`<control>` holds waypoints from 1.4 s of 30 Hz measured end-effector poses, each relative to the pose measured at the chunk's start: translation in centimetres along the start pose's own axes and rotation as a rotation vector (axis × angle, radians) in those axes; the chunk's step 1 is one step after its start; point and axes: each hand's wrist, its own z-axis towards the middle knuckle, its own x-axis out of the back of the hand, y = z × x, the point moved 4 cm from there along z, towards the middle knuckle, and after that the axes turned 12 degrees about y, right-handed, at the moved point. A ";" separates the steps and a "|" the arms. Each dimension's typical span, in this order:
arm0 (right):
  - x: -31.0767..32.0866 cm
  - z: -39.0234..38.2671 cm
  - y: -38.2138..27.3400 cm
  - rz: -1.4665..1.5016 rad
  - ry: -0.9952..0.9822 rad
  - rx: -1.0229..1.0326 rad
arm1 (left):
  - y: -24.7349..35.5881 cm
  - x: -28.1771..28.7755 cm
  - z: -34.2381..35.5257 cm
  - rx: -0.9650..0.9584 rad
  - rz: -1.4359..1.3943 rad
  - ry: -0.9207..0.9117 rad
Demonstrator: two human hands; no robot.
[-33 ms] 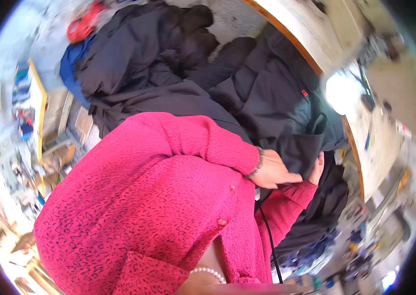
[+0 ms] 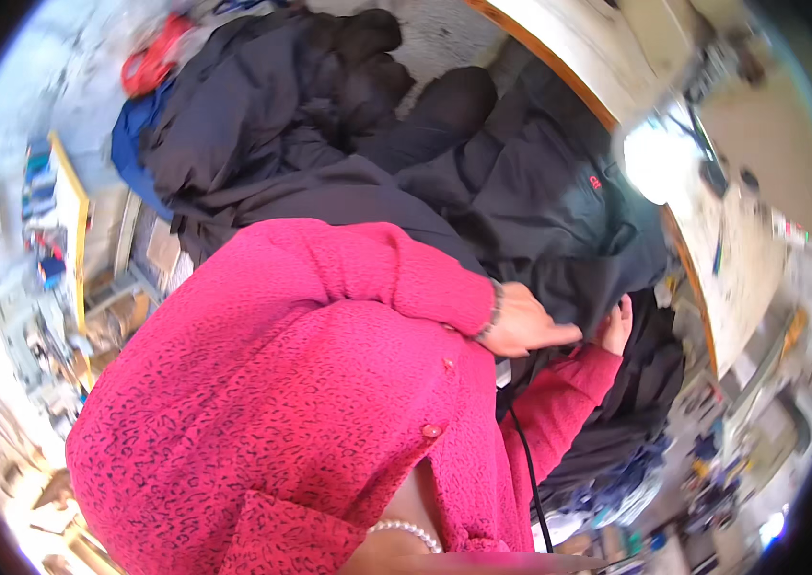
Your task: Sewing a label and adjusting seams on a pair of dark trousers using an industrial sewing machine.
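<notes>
A large dark garment with small red lettering lies bunched in front of me and across my lap. My left hand, bracelet at the wrist, is at the garment's near edge. Its index finger points right, while the other fingers are mostly hidden and appear curled on the fabric. Just to its right, my right hand has its fingers raised against the same edge, the cloth seemingly pinched in them. Both sleeves are pink with dark flecks.
A worktable with a wooden edge curves along the right, a bright lamp over it. More dark cloth is piled below my right hand. A black cord hangs by my right arm. A red bag lies at the upper left.
The garment's flap near my right hand has shifted and opened out slightly. My left hand has moved a little up and left in the view, which has itself shifted slightly.
</notes>
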 end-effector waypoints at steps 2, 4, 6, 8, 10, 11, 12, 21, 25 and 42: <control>4.6 -1.6 -0.1 -0.179 0.248 0.157 | -3.1 -3.5 -1.0 0.135 0.144 -0.073; 3.3 -2.7 -2.1 -0.277 0.459 0.218 | -5.1 -5.4 -2.4 0.065 0.297 -0.101; -0.3 -3.0 -3.7 -0.272 0.378 0.512 | -5.1 -6.9 -2.5 0.023 0.331 -0.165; -6.9 -3.8 -5.6 -0.365 0.154 0.679 | -4.8 -7.1 -2.2 0.010 0.402 -0.239; -10.6 -3.9 -4.5 -0.483 -0.040 0.603 | -4.4 -7.6 -2.0 -0.034 0.396 -0.275; -11.3 -3.3 -3.2 -0.725 -0.145 0.658 | -4.2 -7.7 -1.9 -0.029 0.384 -0.264; -10.8 -2.5 -1.3 -0.979 -0.216 0.724 | -4.0 -7.7 -1.8 -0.025 0.371 -0.254; -7.0 -6.0 0.5 -1.214 -0.156 0.684 | -9.6 -2.2 0.7 0.387 0.512 0.129; -4.9 -4.8 1.9 -0.992 0.017 0.570 | -11.4 -4.1 0.4 0.414 0.524 -0.049; 1.5 7.5 9.1 -0.306 0.004 -0.250 | -7.7 4.5 -0.9 0.390 0.096 0.048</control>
